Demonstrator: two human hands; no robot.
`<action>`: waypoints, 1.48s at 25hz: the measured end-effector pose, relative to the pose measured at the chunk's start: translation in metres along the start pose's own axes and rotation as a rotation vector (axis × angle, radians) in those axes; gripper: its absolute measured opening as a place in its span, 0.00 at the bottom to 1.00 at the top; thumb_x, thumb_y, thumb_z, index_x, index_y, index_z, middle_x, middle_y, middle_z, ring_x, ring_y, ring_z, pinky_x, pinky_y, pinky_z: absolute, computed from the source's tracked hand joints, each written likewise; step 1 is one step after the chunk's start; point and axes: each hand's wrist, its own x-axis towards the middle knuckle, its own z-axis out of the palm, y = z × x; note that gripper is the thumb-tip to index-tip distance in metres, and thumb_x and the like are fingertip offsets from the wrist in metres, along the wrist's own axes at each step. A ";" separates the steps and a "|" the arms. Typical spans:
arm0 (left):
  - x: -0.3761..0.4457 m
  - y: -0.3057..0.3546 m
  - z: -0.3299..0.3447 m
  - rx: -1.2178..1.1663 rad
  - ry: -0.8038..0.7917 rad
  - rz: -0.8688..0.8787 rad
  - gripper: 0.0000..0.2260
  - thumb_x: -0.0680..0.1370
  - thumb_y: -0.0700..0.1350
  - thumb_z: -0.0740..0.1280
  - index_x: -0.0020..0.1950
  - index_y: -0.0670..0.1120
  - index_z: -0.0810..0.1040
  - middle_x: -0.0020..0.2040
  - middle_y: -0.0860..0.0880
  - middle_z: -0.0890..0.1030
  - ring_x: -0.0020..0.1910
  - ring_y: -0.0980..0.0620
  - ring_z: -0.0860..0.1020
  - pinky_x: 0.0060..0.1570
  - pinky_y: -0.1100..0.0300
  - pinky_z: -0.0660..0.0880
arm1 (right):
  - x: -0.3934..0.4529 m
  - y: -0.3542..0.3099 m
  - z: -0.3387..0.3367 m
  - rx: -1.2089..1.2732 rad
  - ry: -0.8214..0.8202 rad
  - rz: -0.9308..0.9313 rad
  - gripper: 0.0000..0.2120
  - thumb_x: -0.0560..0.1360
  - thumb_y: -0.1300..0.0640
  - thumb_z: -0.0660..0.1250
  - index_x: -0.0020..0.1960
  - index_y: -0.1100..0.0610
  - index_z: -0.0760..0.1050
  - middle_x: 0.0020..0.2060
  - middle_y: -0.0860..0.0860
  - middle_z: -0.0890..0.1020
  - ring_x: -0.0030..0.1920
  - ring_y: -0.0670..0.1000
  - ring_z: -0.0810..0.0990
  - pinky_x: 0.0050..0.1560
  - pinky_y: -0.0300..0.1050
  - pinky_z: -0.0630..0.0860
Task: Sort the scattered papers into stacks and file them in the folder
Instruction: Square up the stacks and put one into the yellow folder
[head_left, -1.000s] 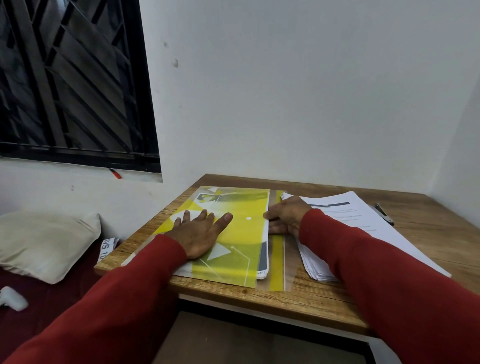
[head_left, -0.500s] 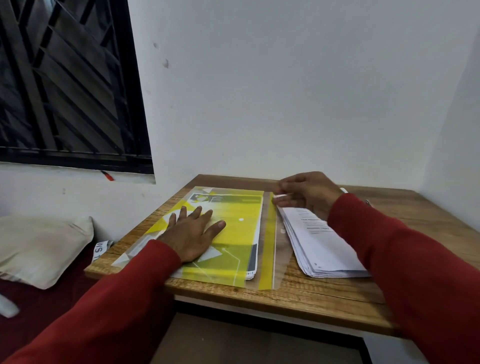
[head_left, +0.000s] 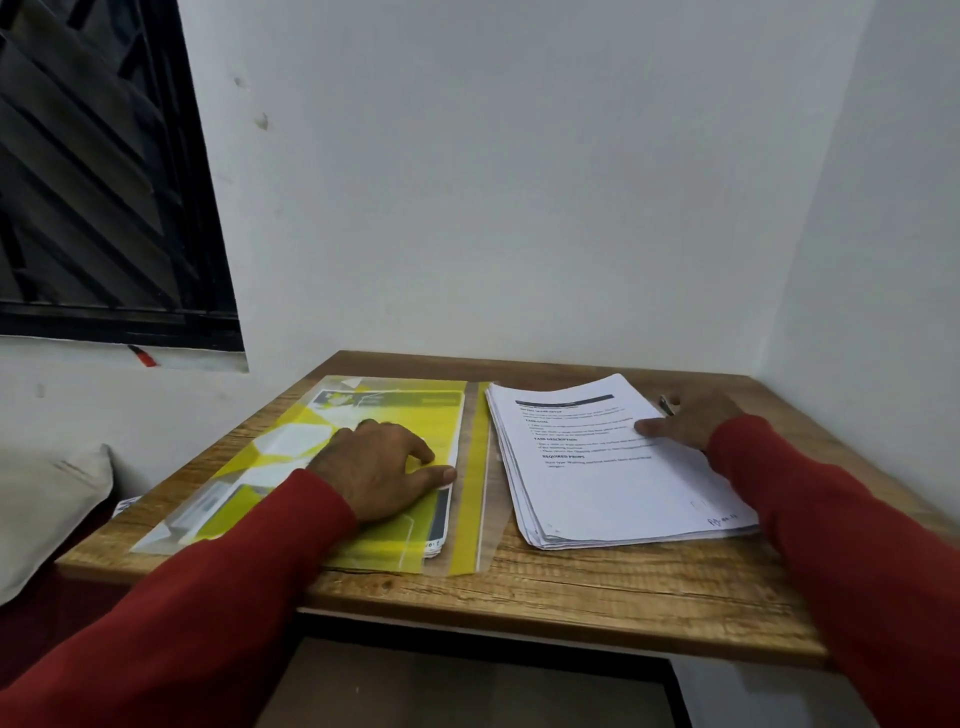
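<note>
The left hand (head_left: 376, 467) is pressing its flat fingers on the translucent yellow plastic folder (head_left: 363, 415) holding papers; the right hand (head_left: 685, 423) is resting relaxed fingers on the thick white printed paper stack (head_left: 597, 467) beside it on the wooden tabletop (head_left: 571, 587).

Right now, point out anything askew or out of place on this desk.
The white paper stack is fanned, its left edges stepped rather than flush. A pen lies half hidden behind the right hand. The yellow folder looks fine.

wooden table (head_left: 571, 597) | yellow folder (head_left: 363, 410) left | paper stack (head_left: 613, 493) right
</note>
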 end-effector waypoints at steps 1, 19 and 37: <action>0.001 0.001 -0.002 0.007 -0.013 -0.006 0.29 0.72 0.75 0.55 0.60 0.58 0.80 0.64 0.55 0.79 0.67 0.49 0.72 0.64 0.49 0.70 | -0.001 -0.001 -0.003 -0.014 -0.013 0.009 0.19 0.71 0.45 0.76 0.49 0.58 0.74 0.47 0.52 0.77 0.52 0.56 0.77 0.49 0.45 0.71; 0.028 0.070 -0.023 -0.973 0.041 0.069 0.17 0.78 0.61 0.65 0.64 0.56 0.78 0.53 0.56 0.84 0.49 0.55 0.82 0.44 0.60 0.77 | -0.027 -0.012 -0.035 1.223 0.038 -0.137 0.08 0.77 0.63 0.68 0.56 0.59 0.75 0.45 0.58 0.85 0.36 0.54 0.85 0.39 0.51 0.84; 0.002 0.004 -0.016 -0.044 -0.174 -0.228 0.28 0.68 0.73 0.66 0.57 0.55 0.71 0.50 0.51 0.77 0.49 0.50 0.80 0.55 0.51 0.76 | -0.023 -0.021 -0.011 1.125 -0.135 -0.078 0.10 0.78 0.66 0.66 0.58 0.62 0.79 0.47 0.58 0.86 0.37 0.55 0.86 0.36 0.49 0.84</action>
